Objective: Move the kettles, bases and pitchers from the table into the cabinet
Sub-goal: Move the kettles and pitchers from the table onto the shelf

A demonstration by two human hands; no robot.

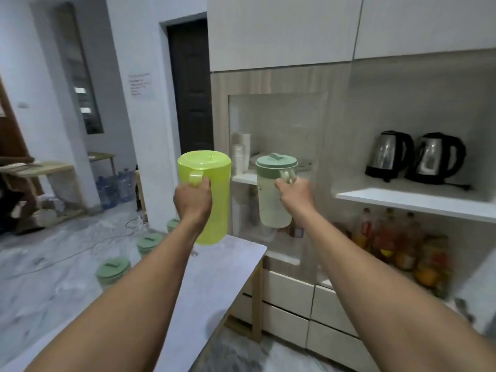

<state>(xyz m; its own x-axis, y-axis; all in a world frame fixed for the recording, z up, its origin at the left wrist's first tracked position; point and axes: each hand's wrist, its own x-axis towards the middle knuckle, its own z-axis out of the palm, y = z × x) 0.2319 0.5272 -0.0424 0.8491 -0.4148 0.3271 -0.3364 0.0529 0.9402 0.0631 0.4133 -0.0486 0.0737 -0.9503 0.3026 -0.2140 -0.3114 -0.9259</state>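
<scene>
My left hand (193,196) grips the lime pitcher (208,196) by its handle, my right hand (294,193) the pale-green pitcher (272,194); both upright, handles toward me.

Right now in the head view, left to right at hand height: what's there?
Water bottles on the floor → lime pitcher in left hand → pale green-lidded pitcher in right hand → first kettle → second kettle, both on the cabinet shelf.
</scene>
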